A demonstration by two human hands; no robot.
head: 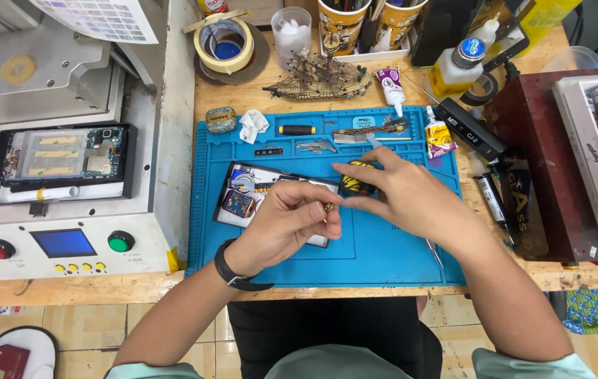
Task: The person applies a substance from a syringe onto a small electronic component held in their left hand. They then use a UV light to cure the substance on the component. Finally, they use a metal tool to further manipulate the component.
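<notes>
Pinching a tiny brass-coloured part (pixel 327 207), perhaps a screw, the left hand (pixel 292 221) held it over the opened phone (pixel 260 196) on the blue mat (pixel 383 245). The right hand (pixel 400 193) gripped a black-and-yellow object (pixel 356 186) just beside it. Behind them lay a small yellow-purple glue tube (pixel 438 135) and a white tube with a purple label (pixel 391 85).
</notes>
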